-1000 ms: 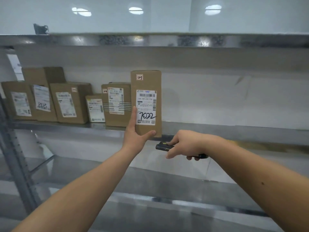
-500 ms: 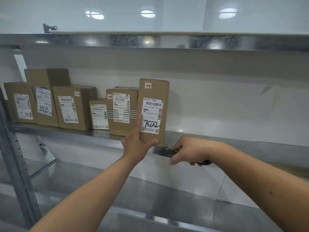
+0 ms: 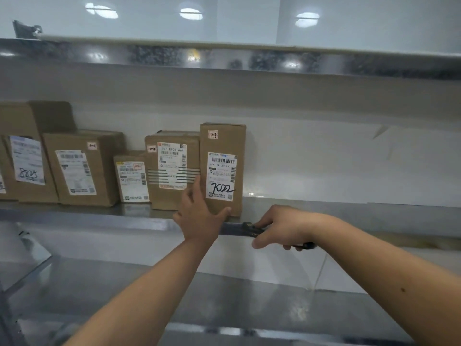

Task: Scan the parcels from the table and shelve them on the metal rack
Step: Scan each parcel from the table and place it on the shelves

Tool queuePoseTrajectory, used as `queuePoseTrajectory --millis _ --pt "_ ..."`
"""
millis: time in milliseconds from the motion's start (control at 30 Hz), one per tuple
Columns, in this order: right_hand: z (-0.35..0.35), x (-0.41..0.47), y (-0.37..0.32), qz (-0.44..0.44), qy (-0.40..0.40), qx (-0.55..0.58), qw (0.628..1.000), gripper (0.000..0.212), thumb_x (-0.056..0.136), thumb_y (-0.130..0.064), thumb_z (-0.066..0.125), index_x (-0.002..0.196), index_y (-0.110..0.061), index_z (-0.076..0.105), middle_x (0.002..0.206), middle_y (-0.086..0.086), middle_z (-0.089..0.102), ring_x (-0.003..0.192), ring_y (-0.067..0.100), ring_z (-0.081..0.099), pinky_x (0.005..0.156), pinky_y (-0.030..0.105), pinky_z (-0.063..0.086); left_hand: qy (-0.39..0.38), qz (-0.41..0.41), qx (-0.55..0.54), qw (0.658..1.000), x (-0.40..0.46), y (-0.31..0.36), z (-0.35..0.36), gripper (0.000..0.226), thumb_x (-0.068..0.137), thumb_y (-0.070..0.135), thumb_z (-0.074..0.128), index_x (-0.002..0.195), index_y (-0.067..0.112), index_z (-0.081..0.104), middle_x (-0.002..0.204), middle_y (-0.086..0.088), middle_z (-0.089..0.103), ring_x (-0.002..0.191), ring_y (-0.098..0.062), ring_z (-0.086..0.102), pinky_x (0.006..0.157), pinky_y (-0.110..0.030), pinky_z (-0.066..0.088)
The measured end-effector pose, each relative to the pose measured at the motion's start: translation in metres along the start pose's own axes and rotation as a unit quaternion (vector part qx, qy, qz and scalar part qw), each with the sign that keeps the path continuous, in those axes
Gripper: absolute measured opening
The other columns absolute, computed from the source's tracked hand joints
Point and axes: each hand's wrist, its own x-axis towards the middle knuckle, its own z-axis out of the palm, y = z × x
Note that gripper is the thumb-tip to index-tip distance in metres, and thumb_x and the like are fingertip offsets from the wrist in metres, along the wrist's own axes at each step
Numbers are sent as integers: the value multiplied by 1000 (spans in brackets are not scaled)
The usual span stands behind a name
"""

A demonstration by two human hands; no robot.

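A tall brown parcel (image 3: 222,146) with a white label marked 7022 stands upright on the middle shelf (image 3: 349,216) of the metal rack, at the right end of a row of parcels. My left hand (image 3: 199,216) holds its lower left corner, fingers along the left side and thumb across the bottom front. My right hand (image 3: 282,227) hovers just right of it at the shelf's front edge, closed around a black handheld scanner (image 3: 250,228) whose head points left toward the parcel's base.
Several other brown parcels stand to the left, the nearest (image 3: 172,171) touching the 7022 parcel. An upper shelf (image 3: 224,58) runs overhead and a lower shelf (image 3: 174,295) lies beneath my arms. A rack post (image 3: 7,320) stands at the lower left.
The 7022 parcel went from raised in front of the shelf edge to standing on the shelf beside the row. My left hand stayed on it; my right hand followed with the scanner.
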Motion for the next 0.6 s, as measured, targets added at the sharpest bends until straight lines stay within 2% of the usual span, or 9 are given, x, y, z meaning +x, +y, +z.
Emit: queuePoseTrajectory --millis 233,500,600 --pt "4 -5 1 24 11 -2 1000 34 84 -48 80 110 -26 77 74 3 53 62 23 57 47 24 43 5 -7 27 1000 -1 20 9 124 66 59 89 157 40 7 150 -10 35 132 -33 41 105 -52 32" --pt "12 -20 5 48 22 18 998 42 85 -49 80 118 -25 76 71 3 53 58 21 54 50 26 43 17 19 11 1000 -7 10 11 102 78 32 88 157 39 25 143 -9 39 127 -33 43 103 -55 36" --pt "19 -29 8 60 24 30 997 43 85 -49 80 121 -27 75 65 1 52 46 16 50 50 24 41 19 88 -36 995 -23 7 9 88 76 22 87 149 33 39 135 -8 47 120 -30 49 97 -52 42"
